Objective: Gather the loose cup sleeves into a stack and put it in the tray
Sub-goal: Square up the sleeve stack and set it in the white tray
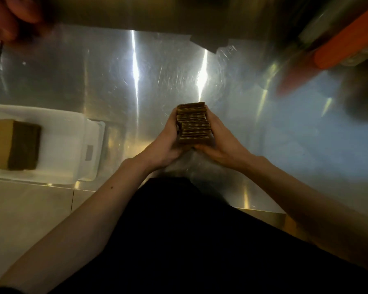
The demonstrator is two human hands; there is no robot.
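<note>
Both hands are closed on the stack (193,124) at centre frame, left hand (167,145) pressing one side, right hand (216,143) the other, palms facing in, fingers curled under the near end. The sleeves stand on edge, squeezed together, and the stack's long axis runs away from the body, up the frame. Some edges sit proud, so it looks like squaring-up is the step in hand. Whether it rests on the steel counter (115,81) or hovers just above, can't tell.

Now the tray (94,132): white, far left of frame, well apart from the hands. A brown block (13,144) already lies in it, likely more sleeves; the tray's right part is bare. So the carry goes leftward, and the left hand is the nearer one. Something orange (346,39) blurs at upper right.
</note>
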